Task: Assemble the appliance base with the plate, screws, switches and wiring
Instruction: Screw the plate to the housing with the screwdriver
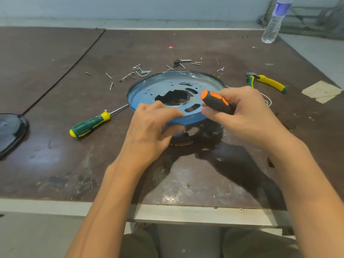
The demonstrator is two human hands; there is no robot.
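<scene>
Both forearms extended forward, left hand [149,127] fingers curled, right hand [245,116] fingers clenched, hands close together

A clear water bottle [273,21] stands at the far right corner of the desk [55,53]; yellow-green pliers [268,82] lie near a beige paper scrap [321,91]; a black round lid [11,133] lies at the left edge.

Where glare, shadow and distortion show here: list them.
Head view: glare streaks the blue plate along its far rim and a sheen lies on the table at left; dark shadow pools under the left hand and the right hand holding the orange-handled screwdriver; the wide lens tilts the water bottle.
</scene>
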